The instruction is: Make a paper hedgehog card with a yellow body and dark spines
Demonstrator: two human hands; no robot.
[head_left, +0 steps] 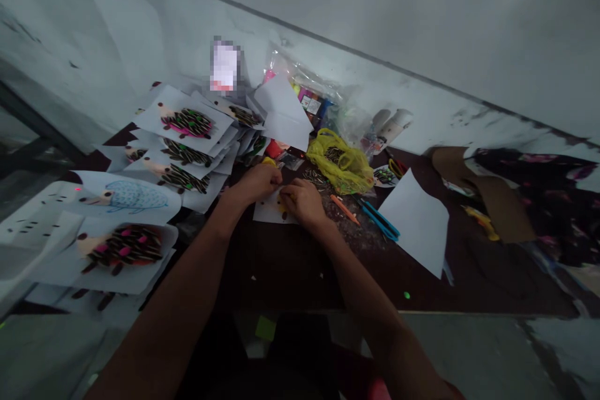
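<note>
A small white sheet with yellow material and dark spots on it lies on the dark table. My right hand rests over its right part, fingers bent together on the yellow material; what they pinch, if anything, is too small to tell. At the sheet's upper left edge is my left hand, its fingers curled and closed, with their contents hidden. Just behind the hands are a red lump and a heap of striped seeds. A yellow plastic bag holds more seeds.
Stacked sheets with seed hedgehogs fill the left side. Right of my hands lie an orange pencil, blue-handled scissors and a blank white sheet. Clear plastic packaging leans at the wall, and a phone-like bright screen stands behind.
</note>
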